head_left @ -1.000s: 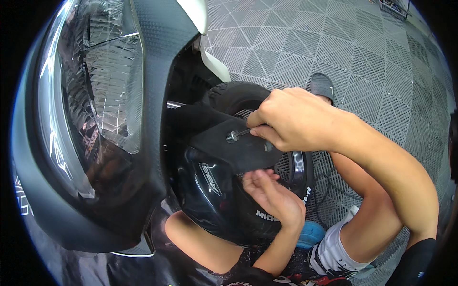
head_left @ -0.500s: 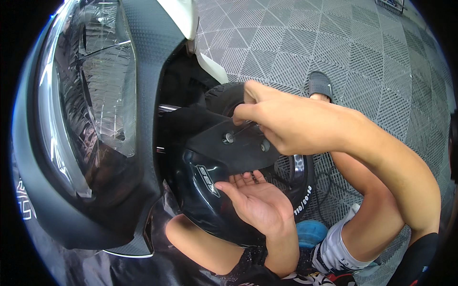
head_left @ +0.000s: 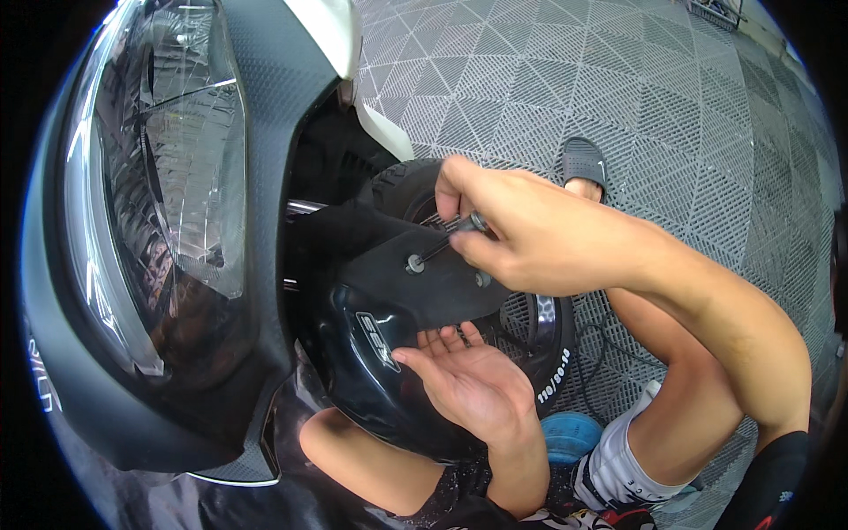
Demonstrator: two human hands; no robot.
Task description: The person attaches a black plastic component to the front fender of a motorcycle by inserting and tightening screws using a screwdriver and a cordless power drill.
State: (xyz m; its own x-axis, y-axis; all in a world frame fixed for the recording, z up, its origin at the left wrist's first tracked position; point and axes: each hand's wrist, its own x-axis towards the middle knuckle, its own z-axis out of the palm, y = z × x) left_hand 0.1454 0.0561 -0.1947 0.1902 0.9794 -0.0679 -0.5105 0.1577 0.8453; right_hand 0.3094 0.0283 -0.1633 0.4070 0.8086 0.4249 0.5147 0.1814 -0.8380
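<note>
My right hand (head_left: 530,225) is closed round the dark grip of a screwdriver (head_left: 449,240), whose kind of tip is hidden. Its thin shaft slants down-left to a silver bolt (head_left: 415,264) in the matte black panel of the front fender (head_left: 415,291). Beside my fingers, a second bolt (head_left: 483,279) is partly visible on the same panel. Below, my left hand (head_left: 477,380) lies palm up with its fingers outstretched, holding nothing. Its thumb is at the oblong badge (head_left: 378,340) on the glossy black part, and its fingertips are by the panel's lower edge.
To the left stands the motor scooter's front body with a large clear headlight (head_left: 194,168). Behind the fender are the tyre (head_left: 556,362) and wheel. A blue round object (head_left: 570,437) sits near my leg. A sandalled foot (head_left: 585,168) rests on grey grid floor tiles (head_left: 671,97).
My right hand has turned, so the screwdriver's grip now shows between thumb and fingers. The left hand keeps its palm-up pose. The whole view has shifted slightly.
</note>
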